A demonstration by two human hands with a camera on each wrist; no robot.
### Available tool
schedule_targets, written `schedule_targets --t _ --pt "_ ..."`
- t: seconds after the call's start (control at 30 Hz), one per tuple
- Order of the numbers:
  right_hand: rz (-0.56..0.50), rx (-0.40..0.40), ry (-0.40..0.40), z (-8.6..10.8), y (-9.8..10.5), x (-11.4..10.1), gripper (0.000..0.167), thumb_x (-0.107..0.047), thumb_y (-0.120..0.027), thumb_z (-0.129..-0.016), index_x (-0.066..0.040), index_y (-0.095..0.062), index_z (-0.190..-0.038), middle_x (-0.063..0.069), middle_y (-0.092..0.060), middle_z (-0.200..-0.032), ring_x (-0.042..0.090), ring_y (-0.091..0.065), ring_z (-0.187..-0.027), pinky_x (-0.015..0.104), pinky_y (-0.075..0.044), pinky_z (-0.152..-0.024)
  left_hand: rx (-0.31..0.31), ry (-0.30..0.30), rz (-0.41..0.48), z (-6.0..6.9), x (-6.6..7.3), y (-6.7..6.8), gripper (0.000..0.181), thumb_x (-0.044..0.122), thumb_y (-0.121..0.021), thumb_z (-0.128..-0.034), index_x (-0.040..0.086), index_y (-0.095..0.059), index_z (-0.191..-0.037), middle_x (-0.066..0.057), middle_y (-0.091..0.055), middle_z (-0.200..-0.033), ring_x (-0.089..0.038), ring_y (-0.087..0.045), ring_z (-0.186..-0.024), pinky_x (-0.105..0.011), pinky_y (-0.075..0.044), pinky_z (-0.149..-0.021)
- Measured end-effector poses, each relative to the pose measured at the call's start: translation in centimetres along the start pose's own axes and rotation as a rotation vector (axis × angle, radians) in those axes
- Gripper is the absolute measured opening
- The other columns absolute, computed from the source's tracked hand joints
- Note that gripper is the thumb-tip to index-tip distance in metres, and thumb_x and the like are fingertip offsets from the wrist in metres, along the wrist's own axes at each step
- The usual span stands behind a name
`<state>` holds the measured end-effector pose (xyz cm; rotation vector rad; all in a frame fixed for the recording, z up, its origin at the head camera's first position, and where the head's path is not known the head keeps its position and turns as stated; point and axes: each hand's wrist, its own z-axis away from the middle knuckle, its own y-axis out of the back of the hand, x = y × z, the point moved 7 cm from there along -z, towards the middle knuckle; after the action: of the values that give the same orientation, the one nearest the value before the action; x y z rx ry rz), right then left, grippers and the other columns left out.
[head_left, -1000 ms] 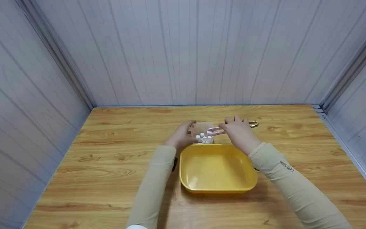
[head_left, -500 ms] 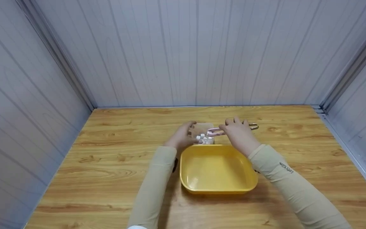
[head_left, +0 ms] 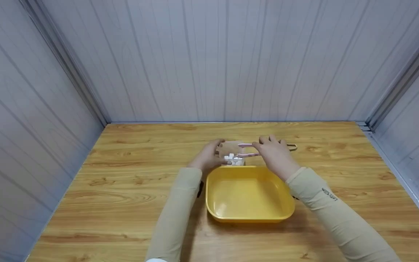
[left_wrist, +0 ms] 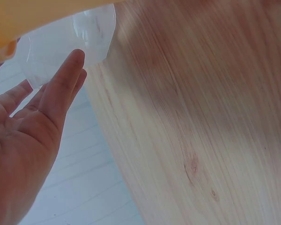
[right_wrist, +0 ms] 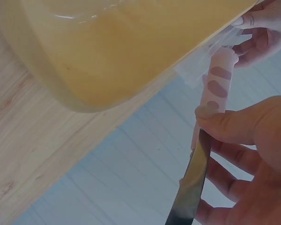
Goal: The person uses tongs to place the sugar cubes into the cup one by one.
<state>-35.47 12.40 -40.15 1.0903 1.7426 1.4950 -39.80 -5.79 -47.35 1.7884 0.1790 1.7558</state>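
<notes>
A small clear plastic container (head_left: 230,148) with several white cubes (head_left: 231,157) in it stands just beyond the yellow basin. My left hand (head_left: 208,155) holds it from the left side, thumb near and fingers far. The left wrist view shows my fingers against the clear wall (left_wrist: 61,47). My right hand (head_left: 275,154) grips a pair of tongs (right_wrist: 191,173) with a bent metal handle and pink-white spotted tips. Those tips are spread apart over the container's right side. Whether they touch a cube cannot be made out.
The yellow basin (head_left: 249,218) sits on the wood-grain table (head_left: 129,196) between my forearms, its far rim close to the container. Pale panel walls (head_left: 209,62) stand at the back and both sides.
The tongs' tips, closer together before, are now spread wider apart over the container. My right hand has shifted very slightly; my left hand has stayed at the container.
</notes>
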Motion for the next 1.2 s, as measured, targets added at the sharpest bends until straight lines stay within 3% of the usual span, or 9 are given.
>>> schedule_targets --t 0.1,0.33,0.67,1.0,1.2 --pt "0.004 0.019 0.008 0.2 0.0 0.3 0.048 0.008 -0.069 -0.082 -0.014 -0.062 -0.125 0.012 -0.058 -0.115 0.035 -0.051 -0.104 0.059 -0.048 -0.075 -0.008 -0.012 -0.038 -0.1 0.1 0.0 0.081 0.013 -0.079 -0.0797 0.009 -0.034 -0.147 -0.017 -0.036 -0.146 -0.034 -0.047 -0.122 -0.035 -0.049 -0.091" --pt "-0.042 0.033 -0.035 0.8 -0.2 1.6 0.055 0.011 -0.066 -0.082 -0.012 -0.059 -0.131 0.014 -0.055 -0.12 0.036 -0.049 -0.109 0.059 -0.047 -0.075 -0.002 0.011 -0.029 -0.1 -0.1 0.1 0.079 0.012 -0.078 -0.0805 0.012 -0.035 -0.147 -0.014 -0.037 -0.146 -0.033 -0.046 -0.124 -0.036 -0.048 -0.092" --pt "-0.11 0.082 -0.069 2.4 -0.2 3.9 0.061 0.002 -0.072 -0.082 -0.011 -0.051 -0.138 0.019 -0.053 -0.12 0.04 -0.048 -0.111 0.062 -0.046 -0.076 -0.005 0.001 0.015 0.0 -0.1 0.0 0.079 0.006 -0.076 -0.0805 0.011 -0.034 -0.147 -0.015 -0.035 -0.147 -0.034 -0.046 -0.123 -0.035 -0.05 -0.089" --pt "-0.113 0.101 -0.105 4.5 -1.6 5.9 0.061 0.006 -0.068 -0.083 -0.009 -0.049 -0.139 0.022 -0.05 -0.123 0.044 -0.045 -0.113 0.066 -0.043 -0.078 -0.007 -0.016 -0.014 -0.1 -0.1 0.3 0.081 0.008 -0.077 -0.0801 0.008 -0.033 -0.148 -0.016 -0.036 -0.147 -0.036 -0.046 -0.124 -0.037 -0.048 -0.094" --pt "-0.106 0.104 -0.129 5.5 -3.0 7.2 0.061 0.006 -0.068 -0.083 -0.01 -0.049 -0.139 0.022 -0.052 -0.119 0.043 -0.049 -0.105 0.064 -0.044 -0.074 -0.009 -0.016 0.011 -0.1 -0.1 0.4 0.083 0.007 -0.078 -0.0784 0.007 -0.033 -0.148 -0.016 -0.035 -0.147 -0.037 -0.045 -0.124 -0.038 -0.047 -0.094"
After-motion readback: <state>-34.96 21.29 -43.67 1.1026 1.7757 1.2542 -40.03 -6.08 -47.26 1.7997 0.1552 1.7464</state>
